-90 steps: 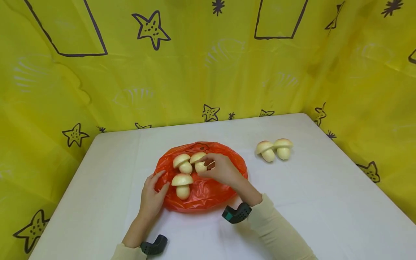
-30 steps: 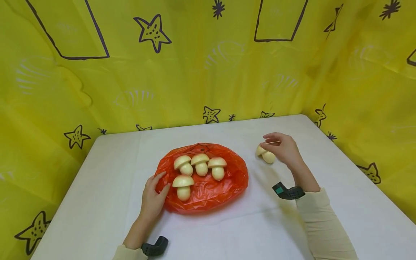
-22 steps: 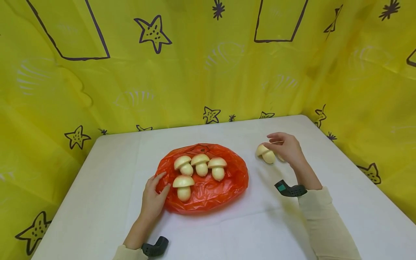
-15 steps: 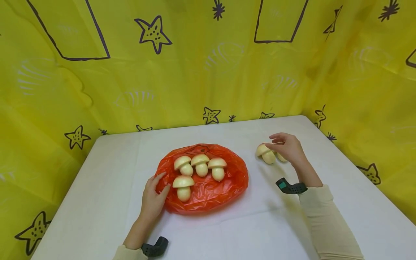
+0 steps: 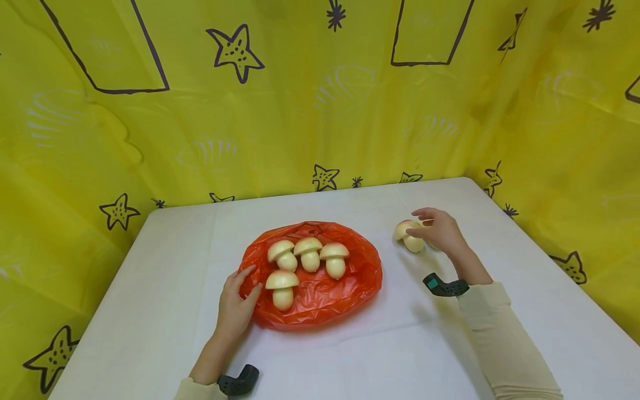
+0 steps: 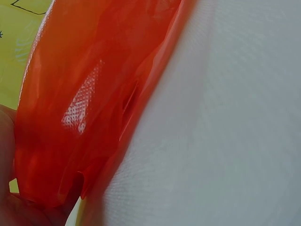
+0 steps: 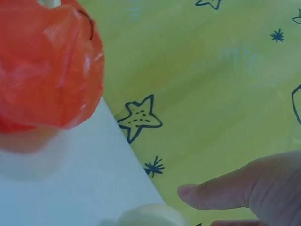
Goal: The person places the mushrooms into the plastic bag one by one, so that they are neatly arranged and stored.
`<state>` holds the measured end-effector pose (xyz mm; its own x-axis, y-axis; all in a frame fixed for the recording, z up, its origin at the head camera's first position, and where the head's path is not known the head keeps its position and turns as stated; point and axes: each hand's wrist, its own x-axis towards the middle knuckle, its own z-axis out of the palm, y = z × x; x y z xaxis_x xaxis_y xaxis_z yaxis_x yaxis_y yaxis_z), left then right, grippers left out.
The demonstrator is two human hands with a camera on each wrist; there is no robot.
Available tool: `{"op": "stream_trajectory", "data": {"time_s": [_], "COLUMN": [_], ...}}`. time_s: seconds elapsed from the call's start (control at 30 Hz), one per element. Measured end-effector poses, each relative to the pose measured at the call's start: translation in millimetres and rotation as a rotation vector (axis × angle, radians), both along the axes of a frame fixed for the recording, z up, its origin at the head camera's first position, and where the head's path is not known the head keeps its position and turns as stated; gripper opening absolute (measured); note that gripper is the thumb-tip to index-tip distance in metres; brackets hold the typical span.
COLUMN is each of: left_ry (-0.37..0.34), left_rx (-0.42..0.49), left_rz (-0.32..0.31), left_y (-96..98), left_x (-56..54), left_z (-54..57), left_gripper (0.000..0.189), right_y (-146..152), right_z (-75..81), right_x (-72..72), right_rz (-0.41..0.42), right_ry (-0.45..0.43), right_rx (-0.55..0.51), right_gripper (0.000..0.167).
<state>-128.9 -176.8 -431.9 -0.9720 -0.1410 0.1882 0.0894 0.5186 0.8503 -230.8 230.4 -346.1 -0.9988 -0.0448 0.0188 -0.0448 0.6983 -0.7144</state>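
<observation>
My left hand (image 5: 236,305) rests against the left side of a red plastic bag (image 5: 325,294), its thumb and index finger spread over the rim; the left wrist view shows the bag's wall (image 6: 89,94) close by. Several cream toy mushrooms (image 5: 282,289) lie inside the bag. Over at the right, my right hand (image 5: 444,233) hovers by two more: one mushroom (image 5: 413,239) shows well, while the other is mostly hidden behind the hand. In the right wrist view, the thumb (image 7: 216,194) stands out straight, apart from a pale rounded cap (image 7: 151,216).
A white table (image 5: 165,266) carries everything. Yellow sheeting (image 5: 280,128) with drawn starfish rises behind it and along both sides. A black band is on each wrist.
The right hand has put a mushroom in the bag, then moved right to the two outside mushrooms. Lately it dips slightly there. The left hand stays at the bag.
</observation>
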Motion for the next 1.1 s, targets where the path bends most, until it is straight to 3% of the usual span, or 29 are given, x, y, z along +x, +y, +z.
{"op": "stream_trajectory", "data": {"time_s": [0.4, 0.67, 1.1], "left_ry": [0.016, 0.000, -0.004], "left_rx": [0.003, 0.005, 0.002], "left_rz": [0.005, 0.005, 0.001], "left_y": [-0.3, 0.0, -0.2], "left_x": [0.7, 1.2, 0.0], "left_z": [-0.5, 0.1, 0.8], "left_gripper": [0.040, 0.040, 0.040], "right_y": [-5.6, -9.6, -13.2], "right_z": [-14.9, -18.1, -27.6], "right_x": [-12.5, -15.0, -21.4], "right_rz": [0.035, 0.047, 0.132], "right_ry": [0.083, 0.054, 0.117], "right_rx": [0.123, 0.119, 0.151], "right_gripper": [0.042, 0.037, 0.036]}}
